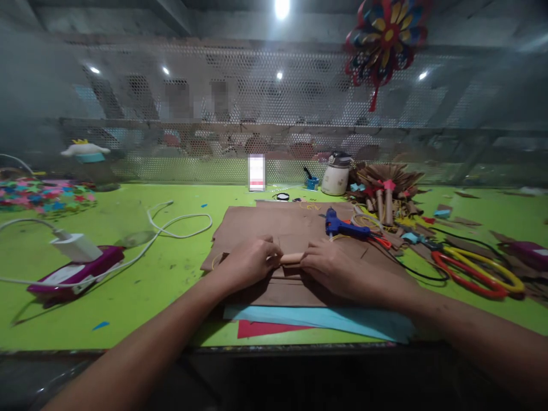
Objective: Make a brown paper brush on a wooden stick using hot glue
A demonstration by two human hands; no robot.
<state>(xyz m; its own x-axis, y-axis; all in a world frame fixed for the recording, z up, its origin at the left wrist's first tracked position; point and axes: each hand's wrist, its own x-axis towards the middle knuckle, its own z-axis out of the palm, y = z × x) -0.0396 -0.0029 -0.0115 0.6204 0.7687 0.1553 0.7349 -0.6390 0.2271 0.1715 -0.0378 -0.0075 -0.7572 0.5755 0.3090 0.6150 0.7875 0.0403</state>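
Note:
A small tan paper roll (291, 258) lies crosswise above a stack of brown paper (252, 220) at the centre. My left hand (257, 260) has its fingers closed on the roll's left end. At the right end, the fingers of my right hand (327, 264) are closed on it too. Under the brown sheets, light blue paper (325, 319) and red paper (263, 328) stick out towards the front edge. A blue glue gun (345, 227) rests on the brown paper beyond my right hand.
Scissors with red and yellow handles (475, 274) and brown paper bundles (389, 191) are on the right. A purple power strip (77, 279) with a charger and white cable (158, 228) sits left. A jug (336, 176) and a lit phone (256, 172) stand at the back.

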